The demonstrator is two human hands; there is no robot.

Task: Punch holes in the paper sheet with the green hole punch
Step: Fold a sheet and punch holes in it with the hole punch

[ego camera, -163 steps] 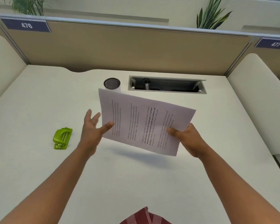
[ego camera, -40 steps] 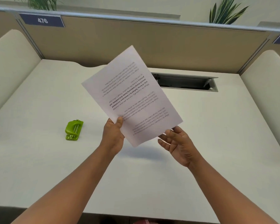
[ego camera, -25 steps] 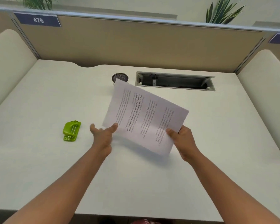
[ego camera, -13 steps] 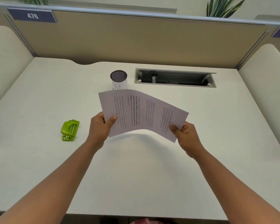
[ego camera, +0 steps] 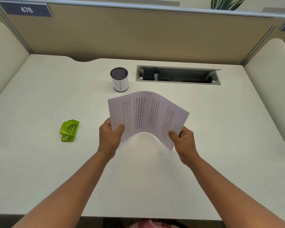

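I have the paper sheet [ego camera: 148, 116] up off the surface [ego camera: 39, 96], my left hand [ego camera: 109, 137] pinching its near left corner and my right hand [ego camera: 183, 139] pinching the near right corner, thumbs on top. Both grips are closed on the sheet, and I am pushing the ends toward each other, so the middle arches up in a hump. The green hole punch [ego camera: 69, 131] lies on the surface well off to my left, untouched, its slot end toward me as far as I can judge.

The step in hand, I think, is finding the middle of the edge. To do it well I should bring the two short edges together squarely, mark the centre with only a light pinch at the margin, not a full crease, then open the sheet flat. After that one hand can free itself for the punch, and the sheet should go fully into the slot, its edge square against the back stop, before I press.

The partition carries a blue plate reading "476". The mesh pen cup [ego camera: 119, 79] beyond the sheet has a white band with what looks like a large "N". The sheet is printed in sideways lines, one bolder, too small for me to read reliably.
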